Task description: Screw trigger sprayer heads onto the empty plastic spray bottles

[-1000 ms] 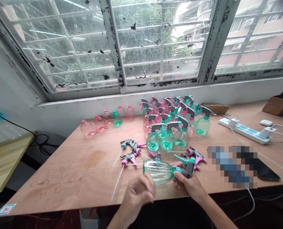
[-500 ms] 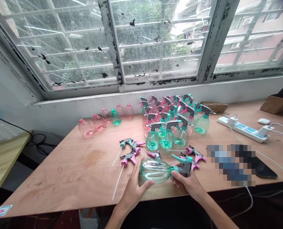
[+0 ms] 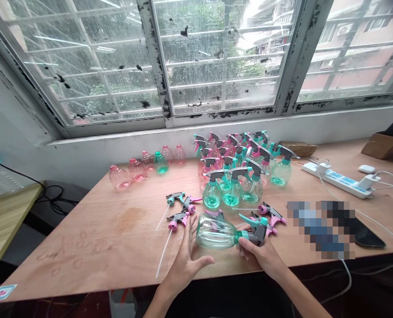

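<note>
A clear green spray bottle lies sideways in the air over the table's front edge, its teal and grey trigger head at the right. My right hand grips it around the neck and spray head. At the bottle's base, my left hand is open, thumb and fingers spread; whether a fingertip touches the plastic I cannot tell. Loose trigger heads with thin white tubes lie left of the bottle, and more pink and grey trigger heads lie behind my right hand.
Several spray bottles with heads fitted stand grouped at the back. Headless pink bottles and a green one line the wall at left. A white power strip and a black phone lie at right.
My left hand has loosened from the bottle's base, its fingers and thumb spreading apart. The bottle has tilted slightly; my right hand keeps its grip in nearly the same place.
</note>
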`<state>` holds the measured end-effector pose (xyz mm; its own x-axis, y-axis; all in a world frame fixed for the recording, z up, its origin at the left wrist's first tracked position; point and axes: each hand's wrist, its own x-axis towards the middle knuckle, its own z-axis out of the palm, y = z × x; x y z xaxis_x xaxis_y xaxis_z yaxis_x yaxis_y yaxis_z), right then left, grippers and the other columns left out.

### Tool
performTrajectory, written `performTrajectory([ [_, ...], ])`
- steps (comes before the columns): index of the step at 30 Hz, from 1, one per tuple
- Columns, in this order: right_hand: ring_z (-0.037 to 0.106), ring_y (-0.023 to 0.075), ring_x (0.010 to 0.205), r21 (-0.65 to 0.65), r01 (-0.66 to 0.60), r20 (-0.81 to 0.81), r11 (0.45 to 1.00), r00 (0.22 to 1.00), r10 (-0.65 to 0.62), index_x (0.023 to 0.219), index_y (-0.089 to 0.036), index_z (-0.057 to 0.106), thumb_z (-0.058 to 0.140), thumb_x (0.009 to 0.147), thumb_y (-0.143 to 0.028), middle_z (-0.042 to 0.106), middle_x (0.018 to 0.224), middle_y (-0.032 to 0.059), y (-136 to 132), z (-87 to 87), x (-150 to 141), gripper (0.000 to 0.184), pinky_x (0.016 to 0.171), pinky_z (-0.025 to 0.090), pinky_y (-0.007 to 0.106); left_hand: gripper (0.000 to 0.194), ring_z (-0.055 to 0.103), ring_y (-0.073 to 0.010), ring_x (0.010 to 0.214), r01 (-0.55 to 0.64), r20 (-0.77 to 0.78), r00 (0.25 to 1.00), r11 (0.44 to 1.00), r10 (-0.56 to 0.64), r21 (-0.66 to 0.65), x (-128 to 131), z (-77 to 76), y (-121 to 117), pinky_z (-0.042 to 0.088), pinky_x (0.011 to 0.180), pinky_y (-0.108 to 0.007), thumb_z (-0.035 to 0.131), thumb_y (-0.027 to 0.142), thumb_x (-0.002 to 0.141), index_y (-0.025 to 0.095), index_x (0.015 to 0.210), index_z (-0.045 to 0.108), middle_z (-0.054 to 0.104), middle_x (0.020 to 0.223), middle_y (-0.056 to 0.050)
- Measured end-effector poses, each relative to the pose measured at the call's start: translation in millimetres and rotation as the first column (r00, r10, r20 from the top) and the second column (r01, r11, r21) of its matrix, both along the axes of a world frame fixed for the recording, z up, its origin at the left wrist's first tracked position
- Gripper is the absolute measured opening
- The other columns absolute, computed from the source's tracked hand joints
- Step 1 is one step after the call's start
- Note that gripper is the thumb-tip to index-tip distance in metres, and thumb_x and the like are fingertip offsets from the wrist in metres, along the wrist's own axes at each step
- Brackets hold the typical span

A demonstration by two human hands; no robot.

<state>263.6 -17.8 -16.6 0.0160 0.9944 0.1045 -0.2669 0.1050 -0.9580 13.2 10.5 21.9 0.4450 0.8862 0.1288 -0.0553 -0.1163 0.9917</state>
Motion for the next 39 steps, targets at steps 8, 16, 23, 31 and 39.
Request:
performTrajectory([
  [8,0.057,0.0131,0.052,-0.019,-0.015,0.068,1.000,0.998,0.017,0.102,-0.022,0.062,0.080,0.087,-0.047,0.069,0.062,-0.0028,-5,1.3,2,0.034,0.052,0.045,0.025,0.103,0.032,-0.0335,0.154,0.081,0.019,0.997,0.992,-0.080,-0.091,-1,7.7,0,0.028,0.128,-0.048,0.083,0.045,0.083,0.030,0.163,0.020,0.037,0.167,-0.010],
  [16,0.058,0.0134,0.051,-0.024,-0.015,0.001,1.000,1.000,0.015,0.098,-0.020,0.064,0.078,0.089,-0.044,0.068,0.062,-0.0022,-2,1.0,1,0.030,0.049,0.045,0.024,0.123,0.019,-0.0308,0.159,0.086,-0.032,0.995,0.991,-0.089,-0.098,0,9.1,-1,0.020,0.130,-0.047,0.085,0.035,0.081,0.036,0.163,-0.005,0.013,0.174,-0.007],
  [23,0.058,0.0140,0.051,-0.030,-0.038,0.031,0.999,0.999,0.039,0.097,-0.021,0.064,0.083,0.083,-0.050,0.067,0.060,-0.0027,-6,8.1,-1,0.037,0.050,0.046,0.025,0.108,0.025,-0.0362,0.156,0.137,-0.013,0.990,0.979,-0.140,-0.152,-6,12.6,-1,0.024,0.128,-0.049,0.067,0.068,0.085,0.025,0.165,0.009,0.025,0.171,-0.013],
  [31,0.057,0.0145,0.047,-0.036,0.006,-0.023,0.999,1.000,-0.007,0.093,-0.021,0.063,0.079,0.087,-0.048,0.066,0.056,-0.0031,0,-0.8,4,0.032,0.046,0.043,0.025,0.117,0.035,-0.0331,0.153,0.215,-0.008,0.976,0.967,-0.218,-0.134,-8,7.8,-3,0.031,0.126,-0.049,0.087,0.034,0.079,0.037,0.164,0.007,0.028,0.170,-0.008],
  [39,0.059,0.0136,0.050,-0.032,-0.036,-0.020,0.999,0.999,0.036,0.097,-0.021,0.062,0.079,0.089,-0.043,0.068,0.061,-0.0026,-2,-2.7,1,0.029,0.050,0.045,0.024,0.125,0.032,-0.0340,0.154,0.202,-0.028,0.977,0.966,-0.210,-0.164,-7,9.4,-2,0.025,0.127,-0.051,0.088,0.041,0.077,0.031,0.165,0.000,0.029,0.168,-0.014],
])
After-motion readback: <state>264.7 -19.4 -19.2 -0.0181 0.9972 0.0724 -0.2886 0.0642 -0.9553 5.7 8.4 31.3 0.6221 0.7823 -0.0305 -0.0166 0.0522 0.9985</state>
